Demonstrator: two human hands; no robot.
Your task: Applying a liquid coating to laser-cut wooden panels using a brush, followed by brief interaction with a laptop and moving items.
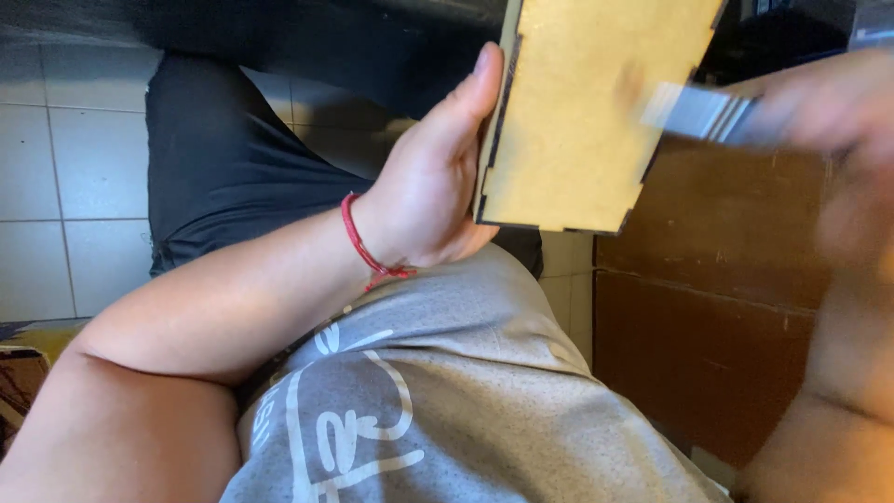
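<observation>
The left hand [433, 182] is holding a wood box [582, 112] by its side. The blurry right hand [829, 107] is gripping a flat gray tool [698, 112] against it.

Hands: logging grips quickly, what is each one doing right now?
Left hand: closed on the edge of the wooden panel.
Right hand: blurred, holding a flat grey tool against the panel.

so there's one wooden panel [582, 112], one flat grey tool [698, 112], one red wrist cord [361, 244], and two hands [433, 172] in view
</observation>
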